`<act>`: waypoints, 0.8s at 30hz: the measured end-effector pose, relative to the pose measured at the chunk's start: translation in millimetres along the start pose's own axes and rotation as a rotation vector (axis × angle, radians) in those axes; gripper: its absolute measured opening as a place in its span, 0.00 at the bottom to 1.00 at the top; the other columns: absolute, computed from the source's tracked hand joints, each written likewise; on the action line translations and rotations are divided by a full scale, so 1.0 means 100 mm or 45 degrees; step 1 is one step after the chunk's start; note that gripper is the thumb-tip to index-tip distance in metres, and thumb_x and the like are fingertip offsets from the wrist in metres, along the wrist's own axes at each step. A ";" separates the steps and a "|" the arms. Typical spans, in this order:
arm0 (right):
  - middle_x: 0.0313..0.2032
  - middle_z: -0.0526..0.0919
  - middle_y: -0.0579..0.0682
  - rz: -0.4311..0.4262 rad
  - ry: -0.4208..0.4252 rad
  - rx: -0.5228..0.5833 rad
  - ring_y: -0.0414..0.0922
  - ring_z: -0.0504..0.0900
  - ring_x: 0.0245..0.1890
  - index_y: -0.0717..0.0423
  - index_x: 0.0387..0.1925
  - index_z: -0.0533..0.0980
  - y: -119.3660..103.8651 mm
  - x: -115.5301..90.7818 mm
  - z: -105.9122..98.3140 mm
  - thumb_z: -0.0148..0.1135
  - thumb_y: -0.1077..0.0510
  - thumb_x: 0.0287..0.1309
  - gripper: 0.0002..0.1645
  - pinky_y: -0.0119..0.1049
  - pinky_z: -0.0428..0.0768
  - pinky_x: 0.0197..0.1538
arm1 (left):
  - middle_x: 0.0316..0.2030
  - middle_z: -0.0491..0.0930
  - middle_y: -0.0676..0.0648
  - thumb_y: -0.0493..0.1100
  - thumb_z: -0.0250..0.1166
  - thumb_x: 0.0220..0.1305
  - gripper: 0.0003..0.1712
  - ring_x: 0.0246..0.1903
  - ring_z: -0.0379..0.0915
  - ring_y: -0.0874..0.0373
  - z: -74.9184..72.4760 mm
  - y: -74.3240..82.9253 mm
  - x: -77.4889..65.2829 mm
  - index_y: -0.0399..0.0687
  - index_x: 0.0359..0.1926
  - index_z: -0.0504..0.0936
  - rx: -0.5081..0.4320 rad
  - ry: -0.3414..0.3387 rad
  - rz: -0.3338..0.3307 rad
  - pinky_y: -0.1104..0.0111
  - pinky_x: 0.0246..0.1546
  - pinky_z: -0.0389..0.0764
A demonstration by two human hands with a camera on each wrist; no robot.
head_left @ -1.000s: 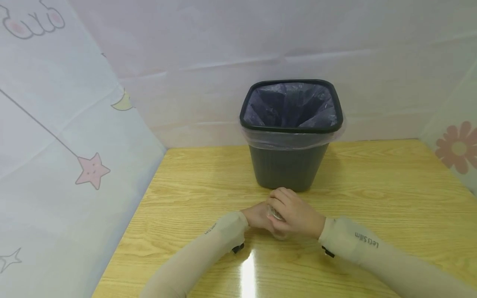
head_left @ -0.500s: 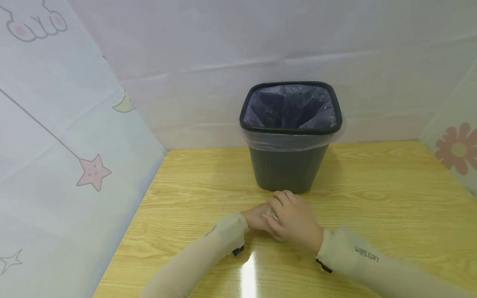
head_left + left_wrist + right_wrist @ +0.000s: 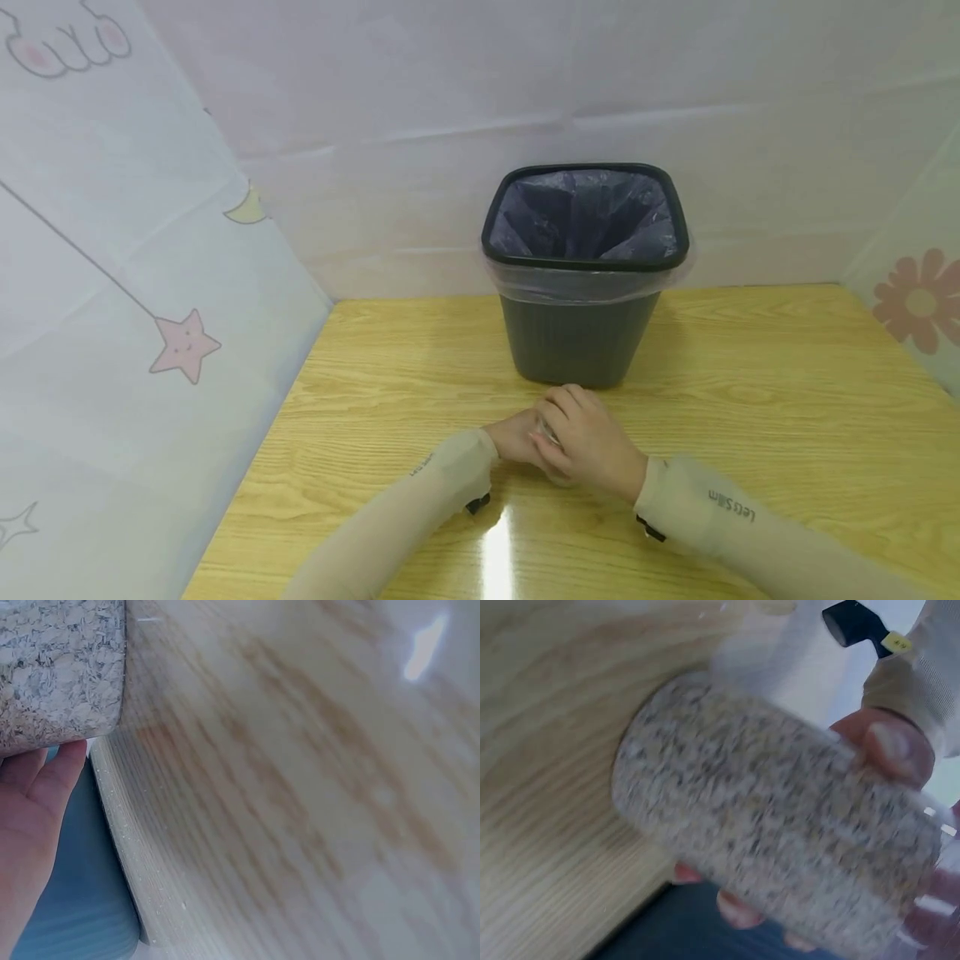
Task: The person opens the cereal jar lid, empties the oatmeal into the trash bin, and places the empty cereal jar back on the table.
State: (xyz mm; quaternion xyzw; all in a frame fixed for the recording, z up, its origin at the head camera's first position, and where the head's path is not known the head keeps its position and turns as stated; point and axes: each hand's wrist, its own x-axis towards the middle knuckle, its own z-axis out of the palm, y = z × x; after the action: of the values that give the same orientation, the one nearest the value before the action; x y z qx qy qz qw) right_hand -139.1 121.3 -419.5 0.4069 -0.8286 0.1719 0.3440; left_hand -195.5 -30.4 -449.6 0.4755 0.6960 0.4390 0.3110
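A clear jar (image 3: 765, 817) full of pale and dark flakes is between my hands, just in front of the black bin. My left hand (image 3: 517, 440) grips the jar's body; in the right wrist view its thumb lies along one side and its fingertips show on the other. Over the jar's top end curls my right hand (image 3: 592, 437), which covers most of it in the head view. Only a sliver of the jar shows there between the hands. In the left wrist view, fingers touch the lower side of the jar (image 3: 60, 675).
Close behind the hands stands a black bin (image 3: 577, 333) with a translucent liner folded over its rim. The wooden table (image 3: 750, 392) meets a pale wall sheet at the back and patterned sheets at both sides. Light glares off the tabletop near the left wrist.
My right hand has turned slightly on the jar's top end, its wrist shifting a little toward me and left. The left hand and the bin stay nearly in place.
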 end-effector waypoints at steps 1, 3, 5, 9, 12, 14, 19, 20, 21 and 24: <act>0.35 0.79 0.57 -0.024 -0.002 0.015 0.53 0.77 0.36 0.64 0.34 0.78 0.02 0.00 0.00 0.38 0.47 0.73 0.29 0.45 0.78 0.36 | 0.62 0.69 0.37 0.28 0.70 0.54 0.40 0.55 0.67 0.68 0.00 0.01 0.00 0.33 0.66 0.62 -0.040 0.004 -0.009 0.73 0.58 0.70; 0.36 0.79 0.56 -0.074 -0.007 0.048 0.52 0.77 0.36 0.63 0.34 0.78 0.05 0.01 0.00 0.39 0.48 0.73 0.28 0.44 0.78 0.36 | 0.61 0.69 0.36 0.26 0.69 0.53 0.40 0.53 0.68 0.69 0.01 0.04 -0.01 0.32 0.66 0.63 -0.100 0.017 -0.019 0.72 0.57 0.71; 0.36 0.79 0.55 -0.121 -0.017 0.084 0.51 0.77 0.37 0.63 0.34 0.78 0.09 0.01 -0.01 0.39 0.48 0.74 0.27 0.44 0.78 0.37 | 0.61 0.69 0.36 0.25 0.69 0.53 0.40 0.52 0.68 0.69 0.00 0.10 -0.02 0.31 0.66 0.62 -0.147 0.022 -0.021 0.72 0.57 0.72; 0.37 0.79 0.54 -0.212 -0.043 0.144 0.50 0.77 0.38 0.61 0.36 0.78 0.17 0.02 -0.02 0.38 0.49 0.74 0.26 0.44 0.79 0.39 | 0.61 0.67 0.34 0.25 0.68 0.53 0.41 0.52 0.68 0.70 -0.02 0.24 -0.06 0.29 0.66 0.59 -0.216 0.024 -0.039 0.71 0.57 0.71; 0.38 0.79 0.53 -0.269 -0.070 0.186 0.49 0.77 0.39 0.62 0.38 0.78 0.22 0.03 -0.03 0.39 0.49 0.73 0.25 0.44 0.79 0.41 | 0.61 0.66 0.34 0.25 0.68 0.53 0.41 0.51 0.67 0.71 -0.03 0.29 -0.08 0.29 0.67 0.59 -0.233 0.023 -0.054 0.71 0.56 0.72; 0.39 0.79 0.53 -0.295 -0.087 0.202 0.49 0.76 0.40 0.62 0.39 0.78 0.24 0.04 -0.04 0.40 0.50 0.72 0.24 0.44 0.78 0.42 | 0.61 0.66 0.34 0.25 0.68 0.53 0.41 0.50 0.67 0.71 -0.03 0.29 -0.08 0.29 0.66 0.59 -0.230 0.028 -0.046 0.71 0.56 0.72; 0.40 0.79 0.53 -0.235 -0.156 0.186 0.49 0.76 0.42 0.60 0.41 0.79 0.21 0.03 -0.09 0.42 0.45 0.72 0.26 0.44 0.78 0.42 | 0.60 0.67 0.36 0.25 0.68 0.53 0.41 0.52 0.67 0.67 0.00 0.13 -0.06 0.32 0.66 0.59 -0.219 0.054 -0.020 0.70 0.57 0.72; 0.41 0.79 0.53 -0.194 -0.170 0.165 0.50 0.76 0.43 0.59 0.41 0.79 0.18 0.03 -0.10 0.42 0.42 0.73 0.28 0.45 0.78 0.42 | 0.61 0.67 0.38 0.25 0.68 0.53 0.42 0.53 0.67 0.66 0.01 0.09 -0.06 0.34 0.67 0.59 -0.213 0.055 -0.025 0.69 0.57 0.72; 0.41 0.79 0.53 -0.144 -0.180 0.139 0.50 0.76 0.43 0.59 0.41 0.79 0.15 0.03 -0.12 0.40 0.40 0.73 0.30 0.46 0.78 0.41 | 0.61 0.67 0.40 0.26 0.68 0.53 0.42 0.54 0.67 0.66 0.02 0.05 -0.05 0.35 0.67 0.59 -0.201 0.057 -0.036 0.70 0.57 0.71; 0.41 0.79 0.56 0.031 -0.186 0.023 0.54 0.77 0.42 0.61 0.41 0.79 0.04 0.04 -0.16 0.35 0.36 0.72 0.36 0.48 0.78 0.39 | 0.62 0.67 0.45 0.29 0.69 0.54 0.43 0.56 0.66 0.66 0.01 -0.02 -0.01 0.38 0.68 0.59 -0.058 0.032 -0.023 0.72 0.58 0.70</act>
State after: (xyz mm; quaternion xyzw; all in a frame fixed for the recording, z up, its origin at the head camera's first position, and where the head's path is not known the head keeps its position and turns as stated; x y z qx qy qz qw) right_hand -137.7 130.4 -405.7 0.4113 -0.8549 0.1532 0.2766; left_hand -194.7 -30.7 -451.9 0.4565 0.6940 0.4577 0.3169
